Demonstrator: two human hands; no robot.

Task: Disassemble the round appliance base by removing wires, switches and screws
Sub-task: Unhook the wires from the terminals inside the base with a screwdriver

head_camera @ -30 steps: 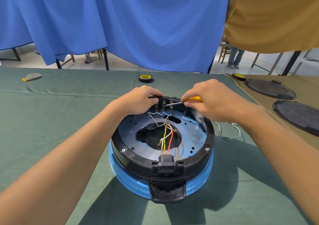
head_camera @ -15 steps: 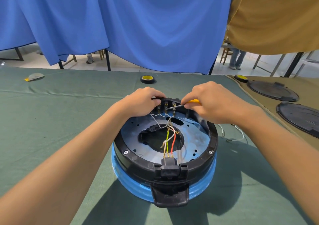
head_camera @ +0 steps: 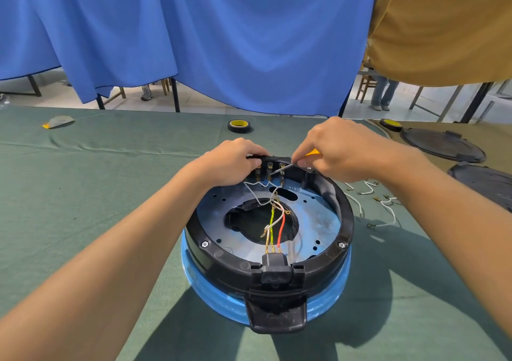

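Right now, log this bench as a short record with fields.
Base: round appliance base on green cloth, two rim bolts in place
Left hand: grips the terminal block at the far rim
Right hand: holds a yellow-handled screwdriver, tip at the block's terminals
Inner wires: white, green-yellow and red, running to the near socket
Loose wires: on the cloth, right of the base
Tape roll: beyond the base

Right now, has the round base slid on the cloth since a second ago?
No: the round base keeps its place against the tape roll behind it; only the camera shifted.
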